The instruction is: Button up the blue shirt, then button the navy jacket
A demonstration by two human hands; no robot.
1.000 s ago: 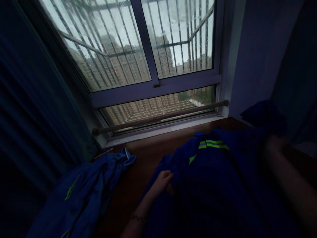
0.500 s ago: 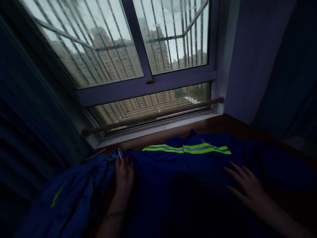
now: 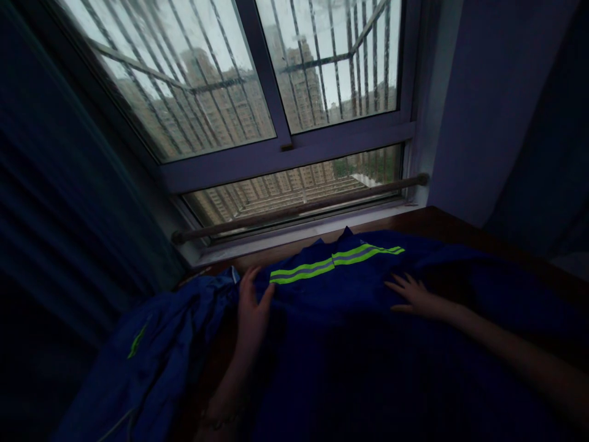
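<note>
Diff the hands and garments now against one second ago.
Striped blue garment: was bunched up, now spread flatter, its green stripe reaching farther left. Right hand: moved left, now open over it. Left hand: moved left and toward the window, no longer closed. Roughly unchanged: second garment lying at left.

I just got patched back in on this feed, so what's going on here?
A person has both bare hands at a blue garment spread on a wooden surface by a barred window. The left hand is at the left end of its green-and-grey stripe, thumb apart from the fingers. The right hand has its fingers spread, below the stripe's right end. A second blue garment lies rumpled to the left. It's too dark to make out the lower part.
</note>
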